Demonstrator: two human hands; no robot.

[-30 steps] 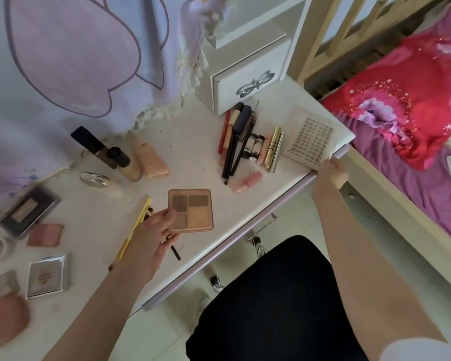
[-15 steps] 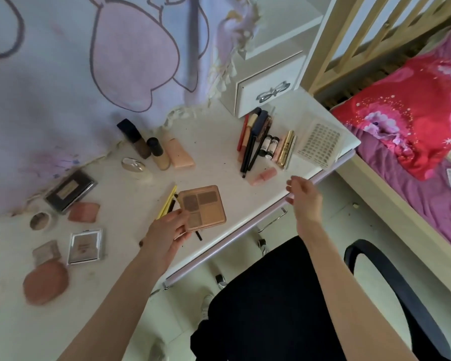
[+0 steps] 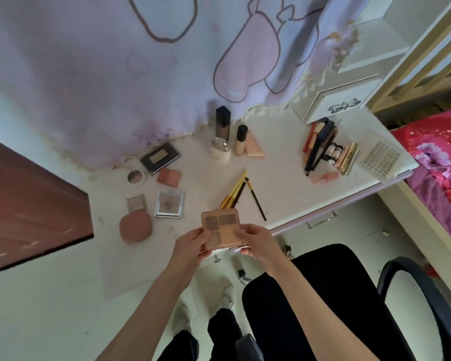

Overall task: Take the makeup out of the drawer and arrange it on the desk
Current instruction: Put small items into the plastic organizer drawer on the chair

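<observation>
Peach-pink and squarish, the palette [image 3: 223, 229] is held just over the front edge of the desk [image 3: 284, 183], lifted clear of it and tilted face-up toward the camera. Four shadow pans show, the two darker ones on its far side. It has no real long axis; its far edge covers the near ends of the yellow brushes [image 3: 233, 190], which lie slanting away toward the back right.

Both hands grip it, one from each side. The left hand [image 3: 193, 243] has its thumb over the near-left pan and its fingers curled beneath. The right hand [image 3: 255, 242] pinches the near-right corner, thumb on top, fingers under. Neither is nearer than the other; the palette sits between them, right at the fingertips.

Bare desk lies straight ahead, between the brushes and the mirrored compact [image 3: 169, 205] to the left. Further left along the front edge sit a round pink puff [image 3: 135, 227] and a small square compact [image 3: 136, 203]. Pencils and tubes [image 3: 323, 149] are grouped toward the right back corner, well apart from the hands. By my judgement the next move is a short forward set-down into that open patch, watching not to knock the brushes.
</observation>
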